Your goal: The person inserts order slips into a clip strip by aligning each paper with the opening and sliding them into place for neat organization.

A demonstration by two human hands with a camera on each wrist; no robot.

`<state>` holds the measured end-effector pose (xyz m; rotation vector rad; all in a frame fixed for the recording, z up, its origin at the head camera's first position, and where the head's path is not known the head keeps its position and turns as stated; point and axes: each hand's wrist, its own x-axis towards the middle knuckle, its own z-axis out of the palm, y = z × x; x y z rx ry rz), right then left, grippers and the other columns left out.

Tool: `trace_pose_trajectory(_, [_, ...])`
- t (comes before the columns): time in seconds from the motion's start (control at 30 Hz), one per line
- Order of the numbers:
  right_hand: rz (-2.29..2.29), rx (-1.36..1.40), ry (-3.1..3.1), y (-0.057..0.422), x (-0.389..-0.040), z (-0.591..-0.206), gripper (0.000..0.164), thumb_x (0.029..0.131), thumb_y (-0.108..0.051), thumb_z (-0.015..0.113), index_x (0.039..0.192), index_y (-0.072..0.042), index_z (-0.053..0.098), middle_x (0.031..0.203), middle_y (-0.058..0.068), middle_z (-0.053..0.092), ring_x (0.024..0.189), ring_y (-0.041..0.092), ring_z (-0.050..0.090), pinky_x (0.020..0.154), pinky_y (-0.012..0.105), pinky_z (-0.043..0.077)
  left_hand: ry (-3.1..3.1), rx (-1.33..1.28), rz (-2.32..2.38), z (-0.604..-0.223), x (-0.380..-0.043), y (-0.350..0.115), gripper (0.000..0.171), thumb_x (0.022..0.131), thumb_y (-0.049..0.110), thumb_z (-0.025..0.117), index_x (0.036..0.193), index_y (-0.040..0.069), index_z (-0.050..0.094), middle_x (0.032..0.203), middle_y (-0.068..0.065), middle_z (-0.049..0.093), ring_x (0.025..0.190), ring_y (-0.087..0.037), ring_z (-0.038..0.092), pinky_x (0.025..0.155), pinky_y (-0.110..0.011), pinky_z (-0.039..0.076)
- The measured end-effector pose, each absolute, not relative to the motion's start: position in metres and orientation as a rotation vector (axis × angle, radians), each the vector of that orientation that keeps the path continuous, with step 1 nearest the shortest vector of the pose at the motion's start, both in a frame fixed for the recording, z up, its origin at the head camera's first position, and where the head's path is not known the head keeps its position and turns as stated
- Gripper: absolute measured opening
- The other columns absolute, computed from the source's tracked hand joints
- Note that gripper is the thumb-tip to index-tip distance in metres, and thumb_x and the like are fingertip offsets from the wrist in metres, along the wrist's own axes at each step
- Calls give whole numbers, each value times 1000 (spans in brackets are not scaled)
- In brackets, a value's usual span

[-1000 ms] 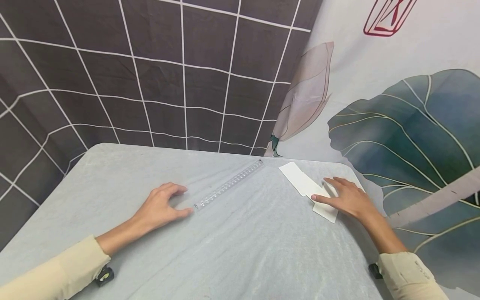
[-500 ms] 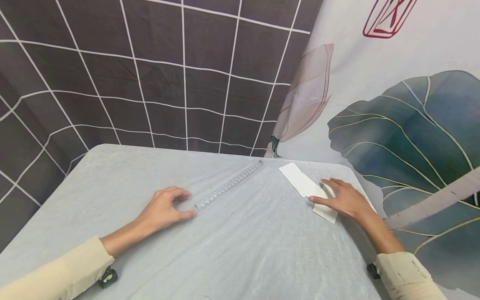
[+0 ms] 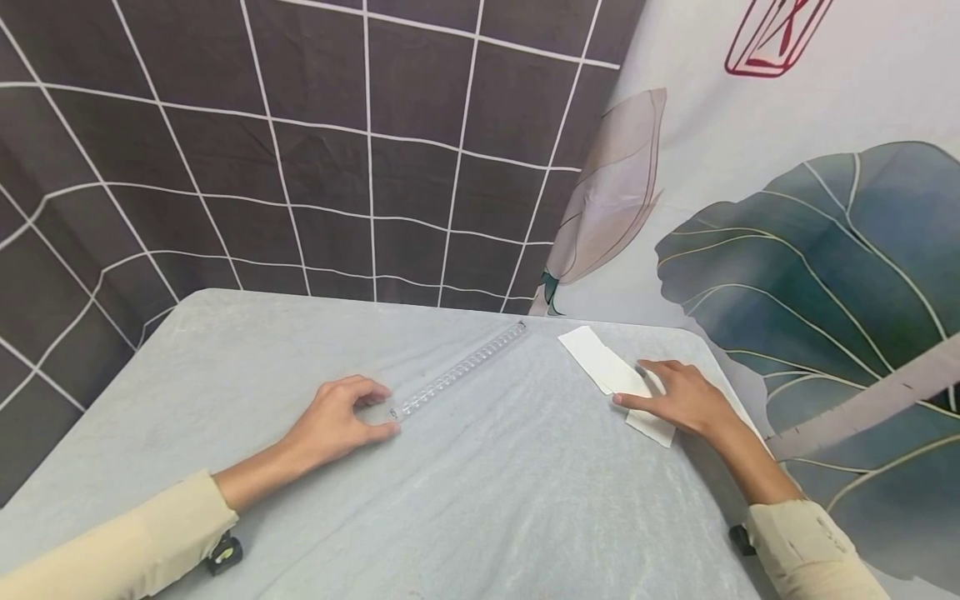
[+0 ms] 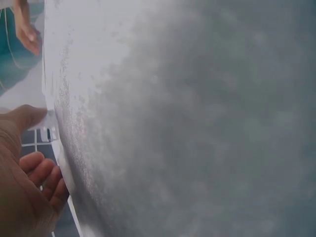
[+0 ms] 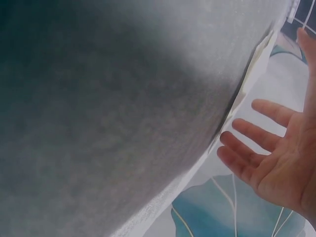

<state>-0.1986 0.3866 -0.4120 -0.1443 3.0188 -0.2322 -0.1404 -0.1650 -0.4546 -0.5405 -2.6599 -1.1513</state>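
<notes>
Left hand (image 3: 333, 421) and right hand (image 3: 686, 400) are held spread, nothing gripped; the strip (image 3: 465, 365), its near end just beside the left one, is probably best pinched squarely there, and the paper (image 3: 597, 358), beneath the right, pressed flat against the table (image 3: 510, 500).

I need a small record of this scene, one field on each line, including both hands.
surface: table, pale grey cover
clear item: ridged strip, lying diagonally
white items: flat pieces, overlapping
left hand: at the strip's nearer end, contact unclear
right hand: partly covers the flat pieces in the head view, contact unclear
backdrop: dark gridded cloth, leaf-print cloth
</notes>
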Motion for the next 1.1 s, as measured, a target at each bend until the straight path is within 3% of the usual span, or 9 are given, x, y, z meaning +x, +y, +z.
trace_pose_trajectory(0.3, [-214,-166,3028,385,-199,-411,107,90,-79,75,158,1,58,156,42,57,141,64,55,105,80,52,-2739,-489,-1188,-446,-137,-159,47,79,28,102,117,6,84,108,-3,84,102,-22,78,95,-44,65])
trace_pose_trajectory(0.63, [-180,-202,3040,383,-199,-411,101,91,-75,76,154,3,62,151,42,61,138,63,59,102,80,55,-2723,-472,-1237,-443,-135,-154,47,79,24,102,118,6,84,106,-4,83,97,-19,75,89,-37,64])
trace_pose_trajectory(1.1, [-178,-226,3047,383,-201,-412,89,95,-61,81,153,3,63,146,41,63,133,61,63,97,79,57,-2713,-413,-1360,-444,-131,-150,41,80,15,100,116,4,84,113,-10,85,102,-28,82,94,-43,68])
